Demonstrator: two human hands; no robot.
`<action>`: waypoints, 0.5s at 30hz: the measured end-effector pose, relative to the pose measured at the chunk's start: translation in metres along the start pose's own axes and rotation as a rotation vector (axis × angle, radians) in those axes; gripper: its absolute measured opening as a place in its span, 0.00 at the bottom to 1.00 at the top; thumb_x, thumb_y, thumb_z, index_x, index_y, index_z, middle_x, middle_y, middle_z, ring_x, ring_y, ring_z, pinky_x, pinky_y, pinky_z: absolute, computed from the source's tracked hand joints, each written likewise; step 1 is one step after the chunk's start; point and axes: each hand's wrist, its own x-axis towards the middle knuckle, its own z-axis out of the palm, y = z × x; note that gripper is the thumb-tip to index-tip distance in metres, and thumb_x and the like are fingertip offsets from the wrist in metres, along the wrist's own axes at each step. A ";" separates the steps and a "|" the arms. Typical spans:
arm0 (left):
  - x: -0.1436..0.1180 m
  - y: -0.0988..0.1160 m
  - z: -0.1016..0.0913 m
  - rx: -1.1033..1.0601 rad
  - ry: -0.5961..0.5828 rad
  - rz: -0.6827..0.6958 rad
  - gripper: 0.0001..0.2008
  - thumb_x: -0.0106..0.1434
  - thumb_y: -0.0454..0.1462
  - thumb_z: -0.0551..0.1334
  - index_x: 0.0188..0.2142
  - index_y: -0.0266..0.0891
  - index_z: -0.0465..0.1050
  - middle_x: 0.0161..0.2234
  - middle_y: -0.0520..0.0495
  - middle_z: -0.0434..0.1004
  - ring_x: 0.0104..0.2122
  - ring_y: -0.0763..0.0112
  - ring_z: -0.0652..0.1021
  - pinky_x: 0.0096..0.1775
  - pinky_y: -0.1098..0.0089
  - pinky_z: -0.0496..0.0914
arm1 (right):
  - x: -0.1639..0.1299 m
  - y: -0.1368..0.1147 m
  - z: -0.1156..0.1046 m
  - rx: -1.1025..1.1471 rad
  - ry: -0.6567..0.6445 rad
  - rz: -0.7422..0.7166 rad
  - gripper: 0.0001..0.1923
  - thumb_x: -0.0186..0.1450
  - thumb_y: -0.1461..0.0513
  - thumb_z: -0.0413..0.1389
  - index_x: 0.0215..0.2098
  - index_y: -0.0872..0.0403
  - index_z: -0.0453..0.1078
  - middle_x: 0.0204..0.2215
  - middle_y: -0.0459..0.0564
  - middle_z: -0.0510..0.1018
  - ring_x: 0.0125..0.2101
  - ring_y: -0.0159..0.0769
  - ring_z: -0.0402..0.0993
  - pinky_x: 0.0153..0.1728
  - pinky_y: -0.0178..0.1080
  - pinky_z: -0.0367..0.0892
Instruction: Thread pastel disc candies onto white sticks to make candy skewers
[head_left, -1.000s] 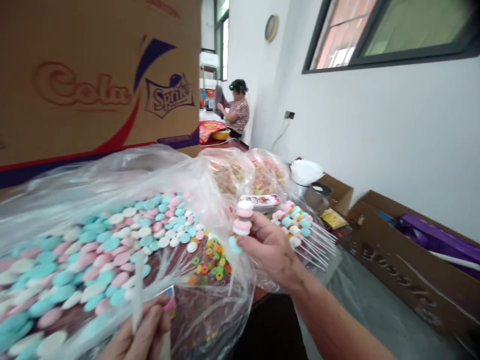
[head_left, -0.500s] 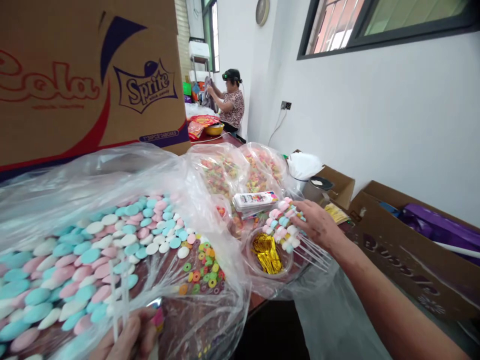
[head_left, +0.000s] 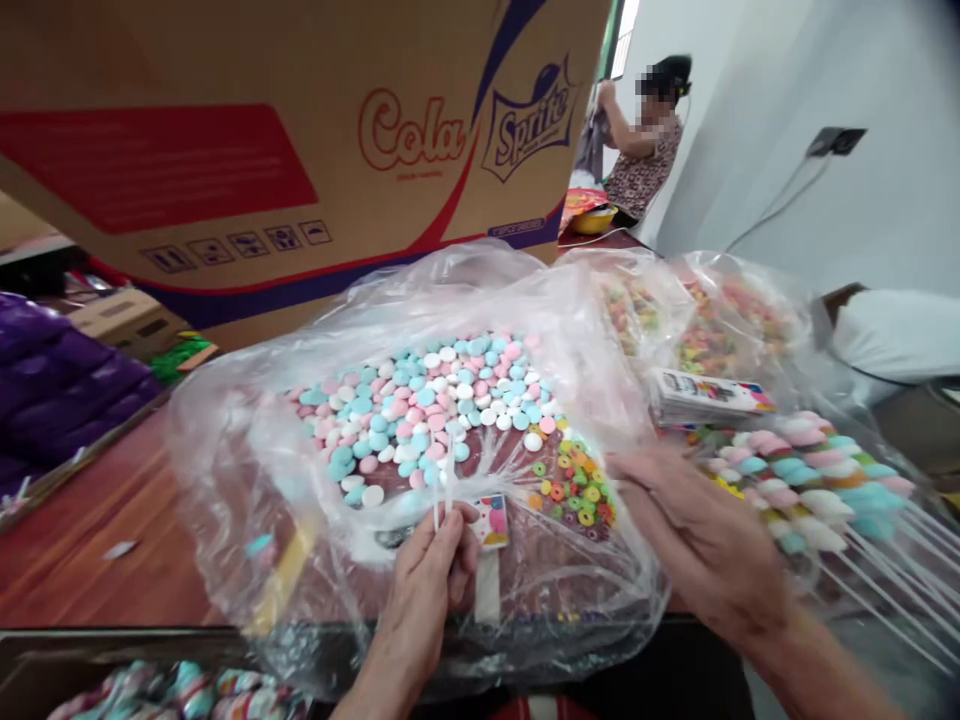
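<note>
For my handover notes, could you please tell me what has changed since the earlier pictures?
The right hand let go of one of the candy skewers at their pile and moved left, toward the ring candies. The left hand still holds white sticks.

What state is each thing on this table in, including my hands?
Left hand: closed on white sticks.
White sticks: held upright, visibly bare.
Right hand: loosely open, nothing visibly held, blurred.
Candy discs: loose, spread out.
Ring candies: loose, clustered.
Plastic bag: crumpled, spread out.
Candy skewers: threaded, piled together.
Printed cards: stacked.
Large carton: upright, top out of view.
</note>
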 end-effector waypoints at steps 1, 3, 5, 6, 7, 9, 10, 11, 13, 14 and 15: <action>0.000 0.000 -0.003 -0.012 -0.020 0.003 0.20 0.58 0.53 0.66 0.34 0.36 0.73 0.18 0.57 0.66 0.13 0.85 0.55 0.17 0.80 0.47 | 0.007 -0.008 0.014 0.081 -0.058 0.019 0.12 0.69 0.64 0.51 0.49 0.51 0.71 0.43 0.50 0.79 0.44 0.35 0.76 0.48 0.36 0.68; 0.000 -0.001 -0.007 -0.034 -0.064 0.009 0.19 0.60 0.51 0.65 0.34 0.35 0.74 0.19 0.57 0.66 0.14 0.85 0.56 0.18 0.79 0.47 | 0.021 -0.021 0.041 0.235 -0.196 0.131 0.11 0.69 0.64 0.50 0.47 0.52 0.71 0.43 0.49 0.79 0.43 0.35 0.75 0.47 0.36 0.67; 0.001 -0.004 -0.011 -0.040 -0.087 -0.007 0.18 0.61 0.50 0.64 0.34 0.35 0.74 0.17 0.58 0.63 0.14 0.85 0.55 0.18 0.78 0.47 | 0.034 -0.032 0.065 0.372 -0.311 0.272 0.10 0.67 0.63 0.51 0.44 0.52 0.72 0.39 0.47 0.79 0.39 0.34 0.75 0.42 0.35 0.67; 0.002 -0.006 -0.012 -0.033 -0.108 -0.021 0.19 0.61 0.51 0.64 0.32 0.35 0.73 0.16 0.59 0.61 0.14 0.84 0.55 0.18 0.77 0.46 | 0.039 -0.036 0.074 0.442 -0.360 0.338 0.09 0.66 0.63 0.52 0.42 0.52 0.72 0.36 0.46 0.79 0.37 0.34 0.74 0.40 0.35 0.67; 0.003 -0.008 -0.013 -0.017 -0.135 -0.034 0.20 0.61 0.52 0.63 0.28 0.36 0.72 0.15 0.59 0.59 0.14 0.84 0.54 0.18 0.77 0.46 | 0.043 -0.040 0.083 0.514 -0.407 0.391 0.08 0.65 0.62 0.52 0.39 0.53 0.73 0.33 0.45 0.78 0.34 0.33 0.73 0.37 0.34 0.66; 0.004 -0.012 -0.015 0.044 -0.182 -0.040 0.24 0.62 0.54 0.62 0.22 0.37 0.67 0.14 0.60 0.56 0.14 0.82 0.54 0.19 0.76 0.45 | 0.049 -0.044 0.095 0.656 -0.483 0.464 0.07 0.64 0.61 0.53 0.32 0.54 0.71 0.26 0.42 0.74 0.29 0.31 0.69 0.32 0.33 0.63; 0.003 -0.014 -0.015 0.082 -0.201 -0.035 0.25 0.62 0.55 0.61 0.21 0.37 0.66 0.13 0.59 0.55 0.14 0.82 0.54 0.19 0.75 0.45 | 0.050 -0.045 0.099 0.712 -0.508 0.489 0.08 0.63 0.61 0.53 0.28 0.54 0.69 0.24 0.41 0.71 0.27 0.30 0.66 0.30 0.32 0.62; 0.003 -0.014 -0.016 0.115 -0.216 -0.027 0.26 0.62 0.55 0.60 0.20 0.37 0.65 0.13 0.59 0.55 0.14 0.81 0.55 0.19 0.75 0.45 | 0.050 -0.046 0.102 0.748 -0.521 0.508 0.09 0.63 0.60 0.53 0.26 0.54 0.67 0.22 0.40 0.68 0.25 0.29 0.63 0.29 0.32 0.60; 0.002 -0.015 -0.016 0.151 -0.231 -0.019 0.26 0.63 0.55 0.59 0.20 0.37 0.67 0.12 0.58 0.55 0.14 0.81 0.55 0.19 0.75 0.45 | 0.050 -0.046 0.106 0.750 -0.515 0.542 0.10 0.62 0.59 0.53 0.24 0.54 0.64 0.21 0.39 0.65 0.24 0.28 0.60 0.28 0.32 0.58; 0.001 -0.015 -0.016 0.154 -0.225 -0.012 0.26 0.64 0.55 0.58 0.21 0.37 0.68 0.12 0.58 0.55 0.14 0.81 0.55 0.19 0.75 0.45 | 0.049 -0.046 0.107 0.722 -0.507 0.551 0.10 0.62 0.59 0.54 0.24 0.54 0.64 0.20 0.39 0.64 0.24 0.28 0.60 0.27 0.32 0.58; 0.001 -0.015 -0.016 0.149 -0.216 -0.003 0.26 0.65 0.54 0.57 0.21 0.37 0.68 0.11 0.58 0.56 0.13 0.81 0.55 0.18 0.75 0.45 | 0.048 -0.046 0.108 0.689 -0.499 0.551 0.10 0.62 0.59 0.54 0.24 0.54 0.64 0.20 0.39 0.64 0.24 0.28 0.60 0.28 0.32 0.57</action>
